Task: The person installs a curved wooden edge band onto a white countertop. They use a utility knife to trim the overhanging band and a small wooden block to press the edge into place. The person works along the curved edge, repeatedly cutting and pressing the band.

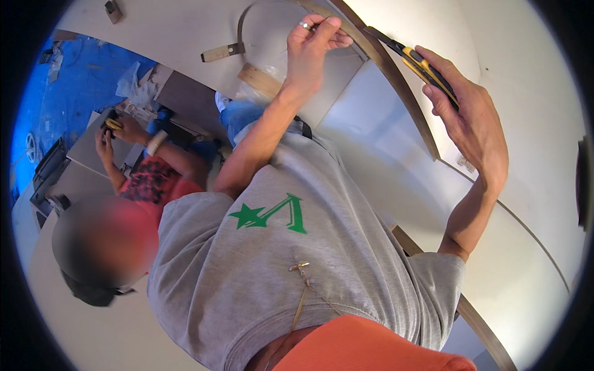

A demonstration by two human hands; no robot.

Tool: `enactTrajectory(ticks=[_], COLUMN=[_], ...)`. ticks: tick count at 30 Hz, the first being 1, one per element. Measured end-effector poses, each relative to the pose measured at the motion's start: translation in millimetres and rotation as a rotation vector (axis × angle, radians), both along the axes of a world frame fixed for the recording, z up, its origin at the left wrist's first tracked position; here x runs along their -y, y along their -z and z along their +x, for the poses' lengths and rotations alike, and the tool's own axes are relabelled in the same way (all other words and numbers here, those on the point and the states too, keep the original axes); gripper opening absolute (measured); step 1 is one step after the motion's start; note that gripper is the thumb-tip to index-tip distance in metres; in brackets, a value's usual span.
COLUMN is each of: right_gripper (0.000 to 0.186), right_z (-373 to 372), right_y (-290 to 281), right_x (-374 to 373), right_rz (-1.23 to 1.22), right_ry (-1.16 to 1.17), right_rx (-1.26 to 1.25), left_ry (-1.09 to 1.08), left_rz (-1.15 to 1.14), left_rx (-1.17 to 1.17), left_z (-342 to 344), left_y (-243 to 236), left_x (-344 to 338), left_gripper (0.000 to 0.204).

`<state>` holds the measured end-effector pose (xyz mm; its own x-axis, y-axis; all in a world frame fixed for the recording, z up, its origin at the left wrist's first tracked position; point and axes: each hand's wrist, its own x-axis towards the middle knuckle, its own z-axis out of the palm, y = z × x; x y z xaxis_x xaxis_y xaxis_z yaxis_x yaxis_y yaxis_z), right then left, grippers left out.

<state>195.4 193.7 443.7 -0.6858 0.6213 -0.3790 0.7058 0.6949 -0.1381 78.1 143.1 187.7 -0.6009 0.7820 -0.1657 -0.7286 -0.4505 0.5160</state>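
Note:
My left hand, a silver ring on one finger, pinches at the brown edge strip along the curved rim of a pale panel; exactly what sits between the fingertips is hard to make out. My right hand is wrapped round a black and yellow utility knife, its dark blade pointing up-left beside that strip, a little right of my left fingers. Left of my left hand, a small flat tool with a pale handle lies on the surface near a thin curved band and a wooden piece.
A co-worker in a red shirt and dark cap is close at my left, holding a yellow-black tool. A blue floor covering with scraps lies beyond. A white wall with a socket rises at right; a small tool sits top left.

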Motion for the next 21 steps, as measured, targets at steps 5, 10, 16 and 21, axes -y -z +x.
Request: enactTrajectory(ticks=[5, 10, 16, 21], right_gripper=[0.041, 0.046, 0.048, 0.052], right_z=[-4.7, -5.6, -4.0, -6.9], right_y=[7.0, 15.1, 18.7, 23.0], right_x=[5.3, 7.6, 16.3, 17.8], right_rz=[0.039, 0.157, 0.190, 0.252], right_ry=[-0.044, -0.069, -0.109, -0.139], right_rx=[-0.018, 0.022, 0.130, 0.120], left_ry=[-0.014, -0.065, -0.009, -0.059], left_rz=[0.007, 0.015, 0.034, -0.012], left_rx=[-0.001, -0.047, -0.011, -0.029], left_z=[-1.1, 1.0, 7.0, 8.0], left_y=[-0.4, 5.2, 11.7, 6.3], left_x=[1.0, -6.0, -6.5, -7.3], left_gripper=[0.016, 0.016, 0.010, 0.012])
